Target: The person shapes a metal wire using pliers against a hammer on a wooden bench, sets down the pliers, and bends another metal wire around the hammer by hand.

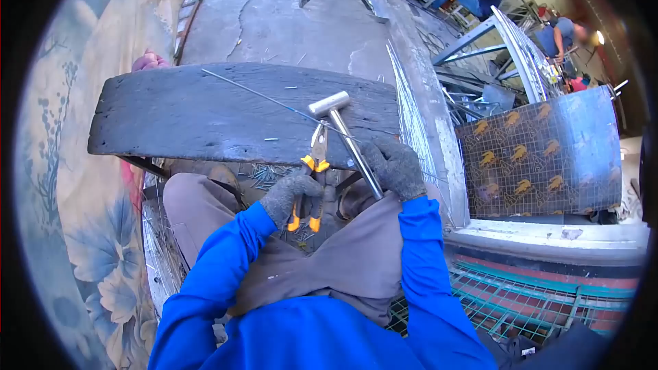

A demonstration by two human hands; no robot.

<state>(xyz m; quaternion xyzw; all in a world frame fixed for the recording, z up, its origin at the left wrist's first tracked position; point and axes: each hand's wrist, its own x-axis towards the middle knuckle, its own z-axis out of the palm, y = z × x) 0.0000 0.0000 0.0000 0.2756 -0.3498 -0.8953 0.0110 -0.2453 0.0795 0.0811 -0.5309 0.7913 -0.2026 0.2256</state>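
Observation:
My left hand (286,197), in a dark grey glove, is closed around pliers (317,164) with orange-and-black handles. The jaws point away from me and meet a thin metal rod (257,94) that slants across the dark wooden bench (171,113). My right hand (394,164), also gloved, is closed at the rod's near right part, beside the handle of a steel hammer (330,105). The hammer's head is over the bench and its handle slopes toward my lap. Whether my right fingers also grip the handle is hidden.
Short cut metal pieces (264,175) lie below the bench. Long thin rods (411,127) lean at the right, near a patterned panel (541,154) and a metal frame (510,48). Two people work at upper right. A floral cloth (103,199) hangs at left.

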